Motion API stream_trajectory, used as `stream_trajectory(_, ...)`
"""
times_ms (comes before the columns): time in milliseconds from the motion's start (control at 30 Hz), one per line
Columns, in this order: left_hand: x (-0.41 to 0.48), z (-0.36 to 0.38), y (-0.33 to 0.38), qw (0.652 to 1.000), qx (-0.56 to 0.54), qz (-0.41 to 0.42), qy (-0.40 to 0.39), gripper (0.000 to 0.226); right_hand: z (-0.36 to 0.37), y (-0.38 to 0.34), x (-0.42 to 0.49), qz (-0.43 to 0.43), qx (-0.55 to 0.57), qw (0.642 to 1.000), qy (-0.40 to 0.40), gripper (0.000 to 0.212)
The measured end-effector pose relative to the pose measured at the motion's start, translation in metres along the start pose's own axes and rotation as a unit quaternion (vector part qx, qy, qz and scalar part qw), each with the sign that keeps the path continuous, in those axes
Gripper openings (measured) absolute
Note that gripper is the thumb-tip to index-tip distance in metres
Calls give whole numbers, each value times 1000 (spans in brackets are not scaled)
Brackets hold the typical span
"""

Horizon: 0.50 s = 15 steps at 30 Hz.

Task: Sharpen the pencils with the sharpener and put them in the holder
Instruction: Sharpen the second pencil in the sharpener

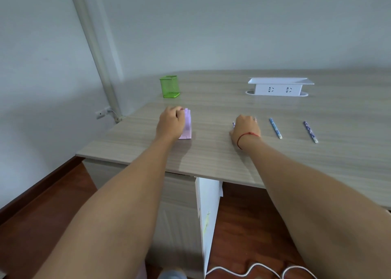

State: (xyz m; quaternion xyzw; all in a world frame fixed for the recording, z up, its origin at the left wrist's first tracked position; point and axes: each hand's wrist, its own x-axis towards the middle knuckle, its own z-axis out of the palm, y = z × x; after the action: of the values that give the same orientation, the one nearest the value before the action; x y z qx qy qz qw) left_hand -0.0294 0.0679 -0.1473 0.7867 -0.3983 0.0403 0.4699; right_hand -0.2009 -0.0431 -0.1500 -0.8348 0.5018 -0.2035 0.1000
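A lilac pencil sharpener [187, 124] stands on the wooden desk [211, 156], and my left hand [171, 123] wraps around its left side. My right hand [246, 128], with a red string on the wrist, is curled over a pencil [233, 124]; only the pencil's tip shows at the hand's left. Two more patterned blue pencils lie to the right: one [275, 128] close by, another [310, 131] farther off. A green mesh holder [169, 86] stands upright behind the sharpener, with nothing visible inside.
A white socket box [278, 87] sits at the back right of the desk. The desk's front edge is near my forearms. Below are a white panel [208, 215], wooden floor and a white cable [249, 271]. A wall outlet [101, 113] is at the left.
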Motion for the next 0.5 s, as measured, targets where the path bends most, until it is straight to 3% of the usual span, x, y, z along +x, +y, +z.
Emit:
stream_trajectory(300, 2, 4, -6, 999, -23, 17, 15, 49, -25, 35, 16, 63, -31, 997, 34, 26)
stream_trajectory(500, 10, 10, -8, 999, -15, 8, 31, 32, -19, 48, 15, 73, -49, 996, 20, 32)
